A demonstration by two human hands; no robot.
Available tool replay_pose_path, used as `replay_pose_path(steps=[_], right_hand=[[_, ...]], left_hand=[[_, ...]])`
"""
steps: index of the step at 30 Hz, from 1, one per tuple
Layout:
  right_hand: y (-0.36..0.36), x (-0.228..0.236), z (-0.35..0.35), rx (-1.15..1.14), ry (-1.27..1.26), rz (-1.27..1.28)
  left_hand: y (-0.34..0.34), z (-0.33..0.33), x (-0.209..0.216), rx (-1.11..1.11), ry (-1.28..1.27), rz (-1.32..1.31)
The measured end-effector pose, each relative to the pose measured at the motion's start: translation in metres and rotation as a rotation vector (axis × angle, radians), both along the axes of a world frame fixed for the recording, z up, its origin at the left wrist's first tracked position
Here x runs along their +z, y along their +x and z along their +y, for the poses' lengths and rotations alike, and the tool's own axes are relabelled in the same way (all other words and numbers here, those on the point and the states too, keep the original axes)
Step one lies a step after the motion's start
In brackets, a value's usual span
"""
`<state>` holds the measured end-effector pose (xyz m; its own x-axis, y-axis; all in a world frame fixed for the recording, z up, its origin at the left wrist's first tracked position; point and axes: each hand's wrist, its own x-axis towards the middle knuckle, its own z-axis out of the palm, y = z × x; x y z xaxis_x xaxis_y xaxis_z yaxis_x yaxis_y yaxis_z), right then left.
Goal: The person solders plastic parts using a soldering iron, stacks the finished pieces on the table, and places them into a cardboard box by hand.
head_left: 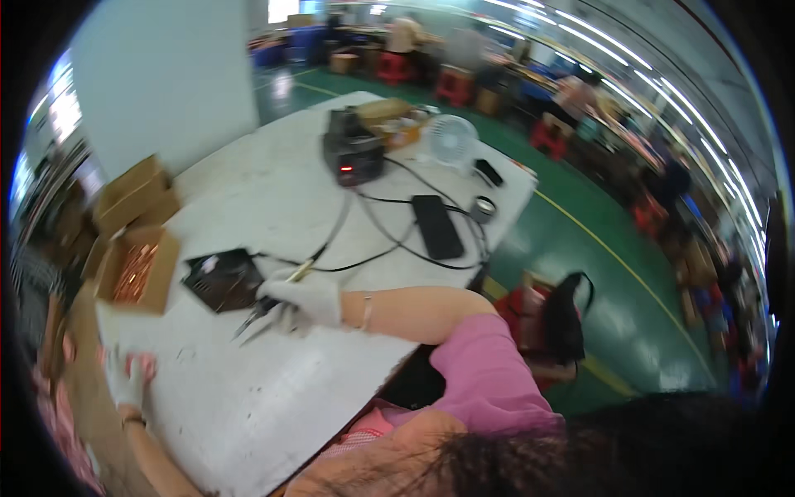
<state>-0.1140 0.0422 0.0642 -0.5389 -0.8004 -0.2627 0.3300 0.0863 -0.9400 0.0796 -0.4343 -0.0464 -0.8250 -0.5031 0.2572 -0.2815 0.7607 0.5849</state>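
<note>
Seemingly to spare reaching, 2 tools are held together in the gloved right hand [302, 300]: a cabled tool [303, 269] with a yellowish handle and a pointed metal tool [250, 326], tips aimed toward the left edge of the table [248, 406]. The fingers are closed around both. At that edge, a pinkish-red piece [148, 365] is touched by the gloved left hand [124, 378]; whether it is gripped cannot be told. Farther up the edge, an open carton [167, 269] of copper-coloured pieces [135, 275] is placed, probably for easy access. Near the far edge, a black box [352, 147] is set, perhaps to leave working room.
</note>
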Motion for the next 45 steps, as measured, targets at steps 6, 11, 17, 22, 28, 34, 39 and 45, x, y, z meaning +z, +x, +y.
replay_pose_path(steps=[6,11,17,22,28,34,39,45], right_hand=[[-0.012,-0.01,0.023,-0.117,-0.137,-0.009],[-0.013,-0.014,0.014,-0.114,-0.16,0.009],[-0.013,-0.013,0.013,-0.115,-0.165,0.026],[-0.013,-0.017,0.013,-0.123,-0.2,0.014],[-0.017,-0.026,0.014,-0.117,-0.287,-0.104],[-0.015,-0.01,0.003,-0.083,-0.061,-0.201],[-0.021,-0.021,0.017,-0.059,-0.184,0.078],[-0.014,-0.017,0.015,-0.093,-0.117,0.084]], left_hand=[[-0.036,0.041,0.026,0.109,-0.207,-0.098],[-0.025,0.065,0.01,0.004,-0.497,-0.004],[-0.045,0.17,0.086,-0.083,-0.223,-0.249],[-0.044,0.24,0.129,-0.087,-0.143,-0.422],[-0.038,0.24,0.098,-0.313,-0.337,-0.186],[-0.037,0.254,0.096,-0.342,-0.319,-0.107],[-0.049,0.28,0.101,-0.374,-0.294,-0.009],[-0.042,0.278,0.093,-0.361,-0.161,-0.025]])
